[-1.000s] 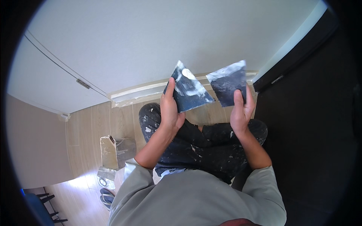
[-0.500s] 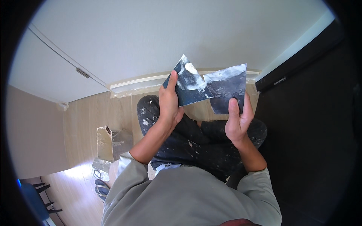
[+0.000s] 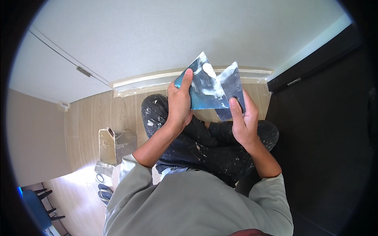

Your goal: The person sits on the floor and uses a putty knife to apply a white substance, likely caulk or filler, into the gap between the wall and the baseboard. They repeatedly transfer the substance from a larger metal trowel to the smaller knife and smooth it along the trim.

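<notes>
My left hand (image 3: 180, 103) is closed on the side of a dark blue, flat putty spreader (image 3: 201, 96), thumb on its upper face. White putty streaks that face, with a thick blob of putty (image 3: 209, 71) near the top. A second dark putty spreader (image 3: 234, 84) is pinched in my right hand (image 3: 245, 121), tilted, with white putty along its upper edge. The two blades overlap, the left one in front of part of the right one. Both are held up above my crossed, paint-spotted legs (image 3: 204, 145).
A white baseboard (image 3: 145, 81) edged with tape runs along the pale wall ahead. To the right stands a black door (image 3: 323, 118). On the wood floor at left are a putty-smeared, box-like container (image 3: 125, 147), a ring-shaped roll (image 3: 100, 178) and sandals (image 3: 104, 193). A blue chair (image 3: 35, 208) stands farther off.
The right spreader has moved left and turned more edge-on, now partly behind the left one. The left spreader has shifted slightly up and right. Both hands keep their hold.
</notes>
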A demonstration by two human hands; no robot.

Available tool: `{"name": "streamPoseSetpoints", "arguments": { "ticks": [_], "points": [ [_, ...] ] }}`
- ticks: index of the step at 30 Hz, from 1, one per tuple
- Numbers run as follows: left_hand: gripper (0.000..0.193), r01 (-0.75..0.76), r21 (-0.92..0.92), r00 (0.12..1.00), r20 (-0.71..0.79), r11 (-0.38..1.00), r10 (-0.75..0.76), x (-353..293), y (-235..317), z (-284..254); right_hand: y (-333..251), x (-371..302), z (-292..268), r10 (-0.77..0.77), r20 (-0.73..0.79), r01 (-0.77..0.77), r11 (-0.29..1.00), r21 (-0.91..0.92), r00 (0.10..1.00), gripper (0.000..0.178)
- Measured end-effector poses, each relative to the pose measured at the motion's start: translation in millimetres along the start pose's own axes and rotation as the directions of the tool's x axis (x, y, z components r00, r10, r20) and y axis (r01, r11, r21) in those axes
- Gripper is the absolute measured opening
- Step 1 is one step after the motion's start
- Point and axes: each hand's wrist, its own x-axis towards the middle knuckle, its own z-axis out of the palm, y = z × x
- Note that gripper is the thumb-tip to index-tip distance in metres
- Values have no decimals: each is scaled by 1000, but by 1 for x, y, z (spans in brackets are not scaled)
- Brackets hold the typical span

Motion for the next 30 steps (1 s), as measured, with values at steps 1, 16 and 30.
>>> {"name": "streamPoseSetpoints", "arguments": {
  "ticks": [1, 16, 30],
  "points": [
    [34, 3, 15, 1000, -19, 1000, -3, -1, 1, 2, -2, 1, -2, 2, 17, -1, 1000, -16, 1000, 35],
    [34, -25, 103, 997, 71, 994, 18, 10, -2, -3, -1, 0, -12, 192, 203, -206, 977, 49, 960, 34],
    [53, -271, 49, 960, -60, 961, 273, 22, -9, -16, 46, -1, -39, 513, -273, -195, 683, 704, 814, 30]
  ]
}}
